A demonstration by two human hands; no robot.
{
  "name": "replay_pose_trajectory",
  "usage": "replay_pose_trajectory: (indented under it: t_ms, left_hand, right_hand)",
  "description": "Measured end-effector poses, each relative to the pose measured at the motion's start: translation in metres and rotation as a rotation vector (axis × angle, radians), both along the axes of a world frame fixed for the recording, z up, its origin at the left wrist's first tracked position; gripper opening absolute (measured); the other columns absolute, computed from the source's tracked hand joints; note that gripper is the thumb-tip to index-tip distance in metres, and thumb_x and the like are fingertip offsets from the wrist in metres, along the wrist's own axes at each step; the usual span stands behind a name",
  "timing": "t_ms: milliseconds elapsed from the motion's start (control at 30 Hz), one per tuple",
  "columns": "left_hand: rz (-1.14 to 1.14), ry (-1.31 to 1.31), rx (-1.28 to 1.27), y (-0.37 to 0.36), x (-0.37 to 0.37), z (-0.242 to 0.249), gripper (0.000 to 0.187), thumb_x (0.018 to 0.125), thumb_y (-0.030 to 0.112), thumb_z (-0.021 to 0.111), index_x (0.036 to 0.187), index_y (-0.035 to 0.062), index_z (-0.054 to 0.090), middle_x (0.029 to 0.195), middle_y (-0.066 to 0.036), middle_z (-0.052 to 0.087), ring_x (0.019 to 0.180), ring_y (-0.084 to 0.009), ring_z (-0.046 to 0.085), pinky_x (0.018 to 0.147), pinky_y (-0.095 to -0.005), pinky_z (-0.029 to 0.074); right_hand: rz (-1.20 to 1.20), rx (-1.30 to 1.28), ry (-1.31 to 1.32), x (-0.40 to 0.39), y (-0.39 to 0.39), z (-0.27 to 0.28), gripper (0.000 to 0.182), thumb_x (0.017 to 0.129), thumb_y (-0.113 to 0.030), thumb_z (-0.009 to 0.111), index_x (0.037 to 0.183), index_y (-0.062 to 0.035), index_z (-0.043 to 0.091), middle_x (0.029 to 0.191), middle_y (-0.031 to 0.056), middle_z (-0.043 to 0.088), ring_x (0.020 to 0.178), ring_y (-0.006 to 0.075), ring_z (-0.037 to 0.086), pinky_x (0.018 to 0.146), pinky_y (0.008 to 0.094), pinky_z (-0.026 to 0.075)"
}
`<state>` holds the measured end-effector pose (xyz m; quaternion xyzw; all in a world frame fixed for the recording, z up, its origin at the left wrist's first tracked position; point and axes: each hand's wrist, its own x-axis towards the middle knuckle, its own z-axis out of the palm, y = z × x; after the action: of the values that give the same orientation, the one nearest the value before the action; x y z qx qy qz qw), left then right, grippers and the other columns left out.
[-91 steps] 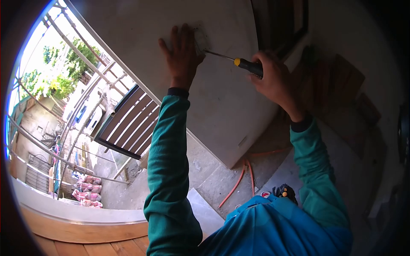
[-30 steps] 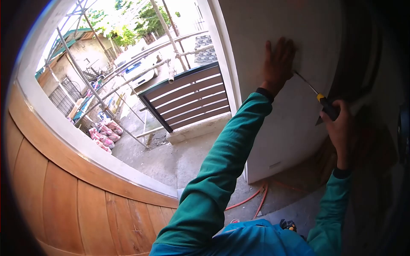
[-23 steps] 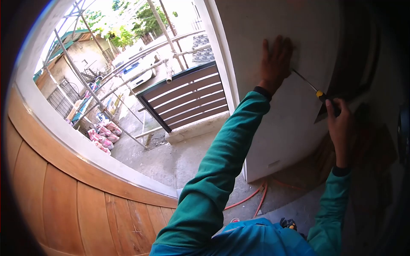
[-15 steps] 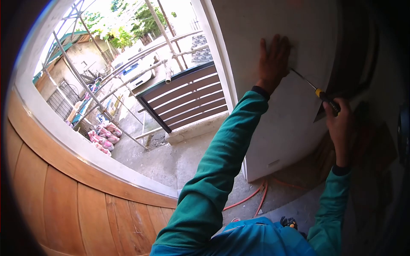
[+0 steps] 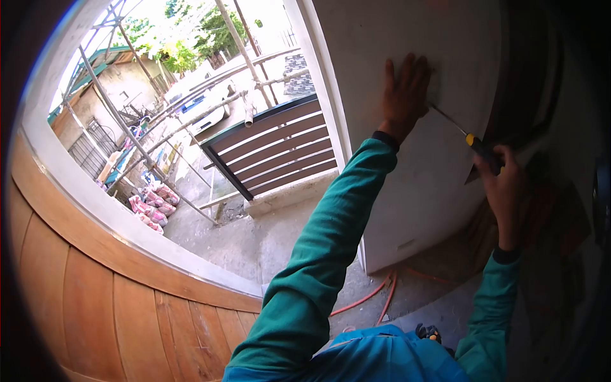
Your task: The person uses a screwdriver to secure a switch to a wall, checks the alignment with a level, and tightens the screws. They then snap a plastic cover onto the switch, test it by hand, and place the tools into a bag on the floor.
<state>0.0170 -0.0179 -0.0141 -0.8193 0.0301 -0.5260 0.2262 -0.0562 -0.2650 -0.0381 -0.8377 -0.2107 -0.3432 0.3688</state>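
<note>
My left hand (image 5: 405, 92) lies flat with fingers spread on a pale wall panel (image 5: 414, 184), beside a small square plate (image 5: 436, 83). In my right hand (image 5: 503, 178) is a screwdriver (image 5: 478, 143) with a yellow and black handle. Its thin shaft points up and left, and the tip is at the panel near the heel of my left hand. Whatever the tip touches is too small to make out.
Left of the panel is an opening with a slatted gate (image 5: 280, 146), scaffold poles and pink sacks (image 5: 153, 204) outside. Wooden boards (image 5: 89, 293) curve along the lower left. An orange hose (image 5: 366, 298) lies on the floor.
The view has shifted slightly. My right hand has turned the screwdriver handle a little, while its tip stays by the same spot. My left hand remains on the panel.
</note>
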Motion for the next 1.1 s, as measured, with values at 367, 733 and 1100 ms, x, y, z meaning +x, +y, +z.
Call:
replay_pose_trajectory:
  t_ms: [367, 733, 1100]
  left_hand:
    - [0.024, 0.018, -0.002, -0.001, 0.0, 0.003, 0.097, 0.053, 0.052, 0.081, 0.136, 0.0165, 0.046, 0.143, -0.004, 0.037, 0.138, -0.0272, 0.025, 0.108, -0.0644, 0.018]
    - [-0.009, 0.001, -0.009, 0.0, 0.001, -0.002, 0.095, 0.054, 0.05, 0.082, 0.135, 0.0158, 0.046, 0.144, -0.005, 0.035, 0.139, -0.028, 0.023, 0.109, -0.0642, 0.016]
    - [0.01, -0.03, 0.009, 0.0, 0.002, -0.002, 0.095, 0.053, 0.051, 0.082, 0.134, 0.0159, 0.047, 0.143, -0.005, 0.037, 0.138, -0.0277, 0.025, 0.109, -0.0642, 0.016]
  right_hand:
    - [0.043, -0.027, 0.049, -0.007, 0.001, 0.007, 0.035, 0.08, -0.026, 0.075, 0.094, -0.0001, 0.055, 0.067, 0.0128, 0.058, 0.066, 0.031, 0.063, 0.06, 0.0373, 0.045]
    - [0.127, -0.077, -0.174, 0.004, -0.001, 0.002, 0.041, 0.087, -0.039, 0.067, 0.09, 0.0009, 0.057, 0.073, 0.0125, 0.057, 0.066, 0.0249, 0.058, 0.061, 0.0352, 0.044]
    - [0.094, -0.09, -0.243, 0.009, 0.0, -0.003, 0.026, 0.082, -0.017, 0.073, 0.092, 0.002, 0.058, 0.082, 0.0144, 0.059, 0.069, 0.0278, 0.06, 0.065, 0.0364, 0.046]
